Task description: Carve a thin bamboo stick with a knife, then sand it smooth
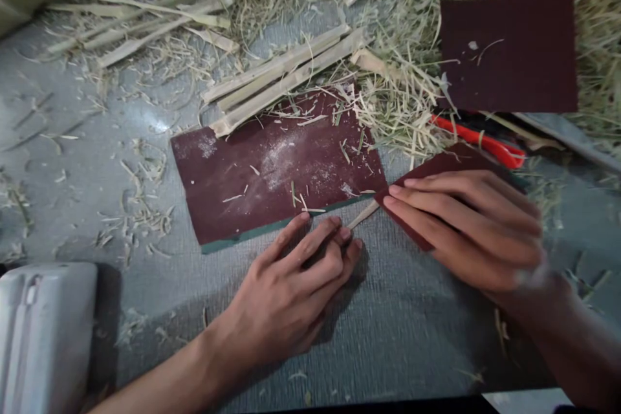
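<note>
My left hand rests on the grey mat, its fingertips pinched on the near end of a thin bamboo stick. The stick runs up and right under a small dark red sandpaper piece. My right hand lies flat on that piece, fingers stretched out together and pressing it down over the stick. The stick's far end is hidden beneath the paper and hand. A larger sandpaper sheet, dusted with pale powder, lies just beyond my left hand.
Split bamboo strips lie behind the large sheet, more strips at the back left. Shavings pile up at the back right around a third sandpaper sheet and a red-handled tool. A white plastic object sits near left.
</note>
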`<state>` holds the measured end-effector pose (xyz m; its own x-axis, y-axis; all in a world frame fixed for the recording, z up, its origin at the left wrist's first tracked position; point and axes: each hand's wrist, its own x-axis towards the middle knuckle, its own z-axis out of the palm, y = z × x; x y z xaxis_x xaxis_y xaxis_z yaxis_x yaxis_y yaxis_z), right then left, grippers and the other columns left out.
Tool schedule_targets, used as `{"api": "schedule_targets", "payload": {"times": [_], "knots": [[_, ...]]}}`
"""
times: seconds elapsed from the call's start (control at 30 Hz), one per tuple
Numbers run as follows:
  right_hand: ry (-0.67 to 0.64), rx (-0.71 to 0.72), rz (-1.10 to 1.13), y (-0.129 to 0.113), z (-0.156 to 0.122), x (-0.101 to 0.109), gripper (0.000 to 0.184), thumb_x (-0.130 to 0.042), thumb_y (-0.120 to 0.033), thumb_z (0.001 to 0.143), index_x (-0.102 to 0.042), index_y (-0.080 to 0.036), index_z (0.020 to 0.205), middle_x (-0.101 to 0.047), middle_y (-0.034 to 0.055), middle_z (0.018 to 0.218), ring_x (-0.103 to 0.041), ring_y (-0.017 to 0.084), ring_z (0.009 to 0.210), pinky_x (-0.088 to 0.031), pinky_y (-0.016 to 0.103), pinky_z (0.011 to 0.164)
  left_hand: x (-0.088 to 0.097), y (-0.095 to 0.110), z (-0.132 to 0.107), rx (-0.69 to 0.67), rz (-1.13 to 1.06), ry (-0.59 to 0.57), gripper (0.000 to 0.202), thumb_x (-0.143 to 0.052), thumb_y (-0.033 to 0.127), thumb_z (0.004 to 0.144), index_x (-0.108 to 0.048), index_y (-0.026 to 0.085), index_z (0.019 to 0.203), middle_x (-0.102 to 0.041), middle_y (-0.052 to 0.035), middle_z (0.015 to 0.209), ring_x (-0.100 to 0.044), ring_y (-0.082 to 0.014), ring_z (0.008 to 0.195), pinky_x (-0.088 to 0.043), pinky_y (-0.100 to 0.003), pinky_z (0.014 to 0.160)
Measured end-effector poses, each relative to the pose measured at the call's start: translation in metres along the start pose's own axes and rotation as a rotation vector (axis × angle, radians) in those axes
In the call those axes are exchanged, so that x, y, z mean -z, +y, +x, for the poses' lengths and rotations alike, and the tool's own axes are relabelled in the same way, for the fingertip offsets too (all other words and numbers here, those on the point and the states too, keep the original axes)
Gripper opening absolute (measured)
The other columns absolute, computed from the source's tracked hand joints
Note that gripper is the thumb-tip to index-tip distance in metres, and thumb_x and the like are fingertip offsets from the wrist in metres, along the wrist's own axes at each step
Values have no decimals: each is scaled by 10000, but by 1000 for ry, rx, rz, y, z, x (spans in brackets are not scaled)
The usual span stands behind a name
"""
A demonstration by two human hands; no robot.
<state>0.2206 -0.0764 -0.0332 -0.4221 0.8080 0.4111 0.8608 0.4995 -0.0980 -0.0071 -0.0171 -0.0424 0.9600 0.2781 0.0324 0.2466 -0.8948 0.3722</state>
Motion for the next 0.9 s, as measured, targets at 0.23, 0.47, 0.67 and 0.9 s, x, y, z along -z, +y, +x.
{"api": "schedule_targets", "payload": {"times": [0.23, 0.47, 0.67, 0.9], "knots": [[-11, 12, 12, -1, 0, 0, 219, -615, -57, 791, -647, -76, 1007, -702, 89, 945, -643, 221, 902, -555, 379, 784, 0, 0, 0, 3, 1, 10, 459, -476, 230, 890, -428, 134, 1336, -574, -6, 1267, -349, -202, 1324, -123, -375, 1189], [-3, 13, 1, -1, -1, 2, 211, -621, -59, 791, -650, -81, 998, -703, 94, 940, -649, 226, 893, -554, 378, 765, 0, 1, 0, 3, -8, 12, 478, -494, 226, 876, -424, 130, 1339, -570, -10, 1275, -345, -205, 1325, -127, -376, 1188], [-12, -37, 23, 1, -1, 5, 217, -625, -59, 787, -647, -60, 1004, -699, 112, 947, -645, 241, 902, -555, 398, 748, 0, 1, 1, 11, -10, 10, 458, -482, 226, 882, -437, 135, 1329, -569, -8, 1273, -343, -202, 1326, -129, -378, 1186], [-28, -34, 14, 1, 1, 3, 224, -621, -69, 796, -641, -91, 1017, -704, 96, 946, -647, 232, 898, -561, 391, 747, 0, 1, 1, 5, -15, 9, 484, -493, 197, 853, -439, 121, 1328, -568, -22, 1273, -349, -214, 1320, -119, -382, 1186]]}}
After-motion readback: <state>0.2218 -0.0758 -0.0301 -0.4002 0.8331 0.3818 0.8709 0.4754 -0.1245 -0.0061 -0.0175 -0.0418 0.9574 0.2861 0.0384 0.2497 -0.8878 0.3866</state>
